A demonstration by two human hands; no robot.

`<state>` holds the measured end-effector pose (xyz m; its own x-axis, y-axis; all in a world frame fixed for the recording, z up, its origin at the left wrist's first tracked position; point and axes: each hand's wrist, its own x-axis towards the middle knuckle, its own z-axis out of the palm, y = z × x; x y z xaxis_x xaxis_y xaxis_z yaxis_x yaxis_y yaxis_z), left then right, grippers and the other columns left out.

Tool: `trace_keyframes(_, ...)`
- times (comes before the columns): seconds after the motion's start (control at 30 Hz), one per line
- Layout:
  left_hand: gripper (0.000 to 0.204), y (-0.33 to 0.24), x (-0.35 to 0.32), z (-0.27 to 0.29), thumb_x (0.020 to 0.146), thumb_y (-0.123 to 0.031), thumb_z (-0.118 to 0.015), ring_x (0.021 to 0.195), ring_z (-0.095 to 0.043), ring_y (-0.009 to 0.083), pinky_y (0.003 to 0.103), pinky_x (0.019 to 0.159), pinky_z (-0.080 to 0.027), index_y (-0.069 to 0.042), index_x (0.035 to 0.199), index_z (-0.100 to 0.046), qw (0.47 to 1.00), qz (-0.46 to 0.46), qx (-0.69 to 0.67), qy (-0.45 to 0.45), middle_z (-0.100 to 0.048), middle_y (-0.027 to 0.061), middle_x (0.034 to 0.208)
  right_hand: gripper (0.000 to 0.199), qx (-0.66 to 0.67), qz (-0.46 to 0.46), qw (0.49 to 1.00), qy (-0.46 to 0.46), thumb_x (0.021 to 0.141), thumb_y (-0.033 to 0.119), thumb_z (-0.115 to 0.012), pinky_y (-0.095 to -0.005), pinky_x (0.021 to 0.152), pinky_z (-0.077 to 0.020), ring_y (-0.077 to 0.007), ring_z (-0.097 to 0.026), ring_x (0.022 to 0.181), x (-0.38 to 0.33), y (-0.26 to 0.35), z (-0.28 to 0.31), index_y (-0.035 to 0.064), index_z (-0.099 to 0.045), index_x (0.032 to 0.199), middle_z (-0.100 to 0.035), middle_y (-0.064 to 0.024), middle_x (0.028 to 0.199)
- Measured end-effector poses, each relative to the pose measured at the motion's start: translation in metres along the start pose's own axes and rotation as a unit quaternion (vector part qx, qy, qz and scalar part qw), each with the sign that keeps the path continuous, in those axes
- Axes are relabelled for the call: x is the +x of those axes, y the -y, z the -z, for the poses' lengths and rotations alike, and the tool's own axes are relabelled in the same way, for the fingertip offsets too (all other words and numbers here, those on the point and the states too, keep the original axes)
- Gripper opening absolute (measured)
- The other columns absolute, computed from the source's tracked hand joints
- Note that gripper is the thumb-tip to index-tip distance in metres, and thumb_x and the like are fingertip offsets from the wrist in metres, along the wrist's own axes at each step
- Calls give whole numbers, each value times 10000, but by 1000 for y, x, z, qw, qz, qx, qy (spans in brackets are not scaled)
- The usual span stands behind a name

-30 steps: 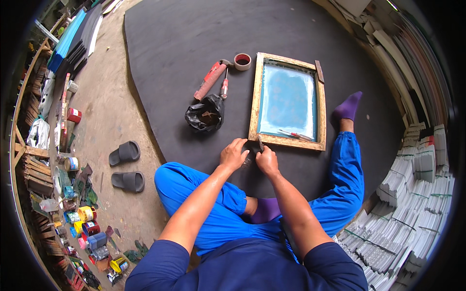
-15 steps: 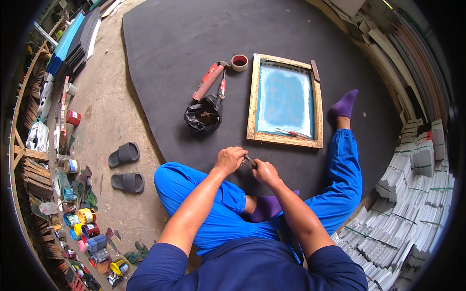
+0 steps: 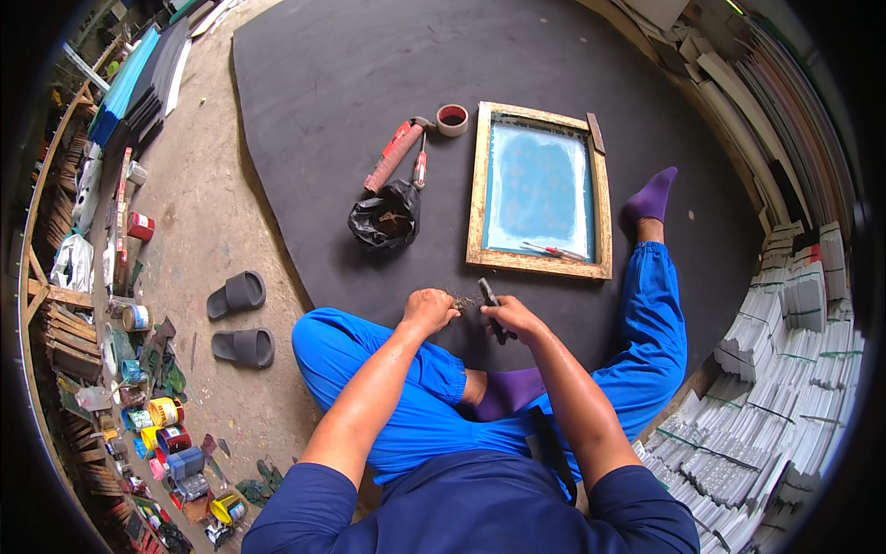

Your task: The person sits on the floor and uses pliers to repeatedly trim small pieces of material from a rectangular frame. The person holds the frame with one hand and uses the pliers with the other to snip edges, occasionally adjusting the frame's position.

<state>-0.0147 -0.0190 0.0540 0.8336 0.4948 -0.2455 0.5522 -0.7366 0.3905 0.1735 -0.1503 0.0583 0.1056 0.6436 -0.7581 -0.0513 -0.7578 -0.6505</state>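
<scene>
I sit cross-legged on a dark mat (image 3: 369,74) in blue trousers. My right hand (image 3: 513,319) is closed around a dark hand tool, pliers by the look of it (image 3: 489,297), its tip pointing up toward the frame. My left hand (image 3: 430,308) is curled beside it, fingertips pinching something small and thin at the mat; what it is I cannot tell. Just beyond both hands lies a wooden screen frame (image 3: 540,187) with blue mesh. A thin red-handled tool (image 3: 554,250) rests on its near edge.
A black plastic bag (image 3: 386,219), a red-handled hammer (image 3: 393,153), a small screwdriver (image 3: 421,166) and a tape roll (image 3: 452,119) lie left of the frame. Two dark slippers (image 3: 238,319) sit on the concrete. Paint cans clutter the left; stacked white strips (image 3: 794,351) fill the right.
Both hands have drawn back from the frame's near edge toward my lap. The right hand now shows the dark tool held upright.
</scene>
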Motion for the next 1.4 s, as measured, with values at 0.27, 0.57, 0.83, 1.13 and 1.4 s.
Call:
trace_keyframes(0.27,420,-3,-1,1,783,-533,-762,875,-717,271,408,753,-575,-120,856,-763,999,19,-10,-48,-728,63,915,303,6,14,995,-94,968,295,-610,-377,528,-491,-218,-653,610,29,23,13,-5,-585,929,-628,-108,767)
trace_keyframes(0.57,391,-4,4,-2,816,-494,-749,866,-715,289,428,743,-573,-104,841,-755,998,28,-42,-34,-728,77,911,360,-56,17,988,-145,957,313,-596,-398,517,-510,-235,-651,560,45,27,7,-41,-585,893,-625,-128,700)
trace_keyframes(0.83,381,-4,8,-9,835,-482,-735,827,-716,292,436,714,-572,-103,803,-749,997,28,-52,-51,-727,84,884,409,-227,-50,941,-245,936,293,-548,-512,972,-488,-441,-618,1155,18,60,-20,-41,-618,1160,-657,-303,1173)
trace_keyframes(1.13,342,-7,12,-7,842,-455,-739,812,-714,271,420,712,-563,-119,783,-759,994,49,-72,-61,-725,62,845,361,-231,-22,933,-277,913,239,-536,-530,960,-503,-464,-641,1098,19,51,-20,-22,-653,1132,-679,-301,1116)
trace_keyframes(1.4,254,-2,7,-3,846,-387,-750,849,-711,273,400,748,-562,-137,889,-775,974,105,-188,-72,-717,61,869,311,-153,81,941,-289,874,234,-559,-540,885,-500,-481,-648,992,29,16,-14,8,-665,1058,-680,-307,981)
